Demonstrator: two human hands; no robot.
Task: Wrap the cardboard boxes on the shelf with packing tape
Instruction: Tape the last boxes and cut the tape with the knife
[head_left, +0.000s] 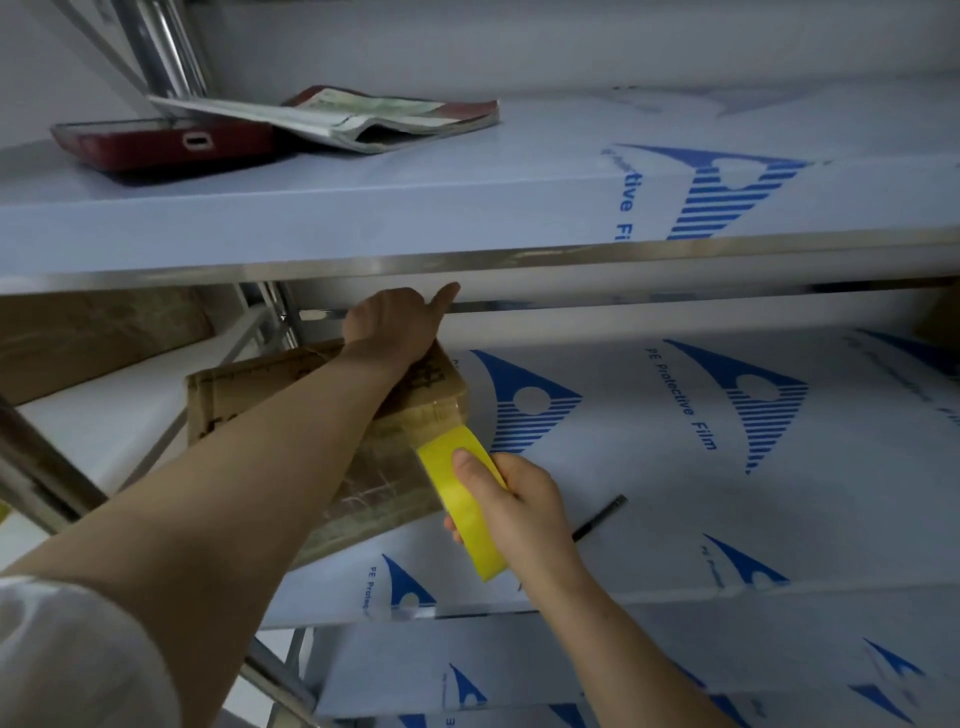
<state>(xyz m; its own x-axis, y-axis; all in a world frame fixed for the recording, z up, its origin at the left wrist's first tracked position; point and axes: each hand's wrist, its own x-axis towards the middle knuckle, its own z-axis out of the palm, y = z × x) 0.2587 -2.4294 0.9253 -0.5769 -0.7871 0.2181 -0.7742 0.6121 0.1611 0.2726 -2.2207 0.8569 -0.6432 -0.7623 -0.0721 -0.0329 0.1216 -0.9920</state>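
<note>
The cardboard box lies on the middle shelf, toward its left side, with clear tape already over its near face. The left hand rests on the box's far top edge, thumb stuck out to the right. Its fingers are hidden behind the hand, so their curl cannot be told. The right hand grips the yellow tape roll just beside the box's near right corner, thumb pressed on the roll's outer face and fingers curled round beneath.
</note>
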